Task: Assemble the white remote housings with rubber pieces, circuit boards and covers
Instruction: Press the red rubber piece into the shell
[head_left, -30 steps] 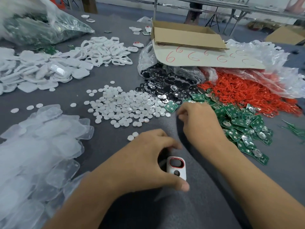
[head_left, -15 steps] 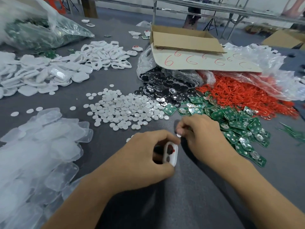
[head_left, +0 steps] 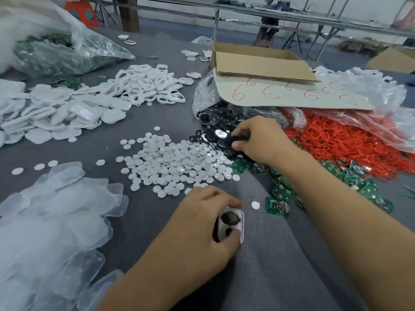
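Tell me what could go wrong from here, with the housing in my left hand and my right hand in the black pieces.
1. The right hand pinches in the heaped black pieces; it may lift several or drag some into the white discs right beside them.
2. The left hand holds the white housing by its ends alone; parts already seated inside might slip out.

Red handwritten digits "6", repeated in a loose row across the pale cardboard sheet [head_left: 336, 102], which lies just in front of the open cardboard box [head_left: 260, 63]; the marks farthest right are too faint to read
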Demonstrator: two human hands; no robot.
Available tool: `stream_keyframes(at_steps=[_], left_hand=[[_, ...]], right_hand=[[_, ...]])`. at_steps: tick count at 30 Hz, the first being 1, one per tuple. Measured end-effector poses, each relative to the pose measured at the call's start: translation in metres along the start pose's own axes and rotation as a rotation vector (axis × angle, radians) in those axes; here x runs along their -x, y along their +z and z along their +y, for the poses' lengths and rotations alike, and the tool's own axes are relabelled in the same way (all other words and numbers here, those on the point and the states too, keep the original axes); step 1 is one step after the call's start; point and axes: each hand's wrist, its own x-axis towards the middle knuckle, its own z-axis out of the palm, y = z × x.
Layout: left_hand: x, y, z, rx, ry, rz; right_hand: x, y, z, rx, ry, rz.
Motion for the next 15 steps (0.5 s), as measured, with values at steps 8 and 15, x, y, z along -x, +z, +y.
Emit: stream_keyframes(at_steps=[8,15], left_hand=[[0.001,0.004,-0.007,0.018,-0.029,0.03],[0.0,0.004,0.0,0.01,-0.033,0.062]], right_hand=[[0.042,-0.008,0.0,-0.312,0.009,0.151],[0.16,-0.001,0.003,-1.61,0.336,-0.326]])
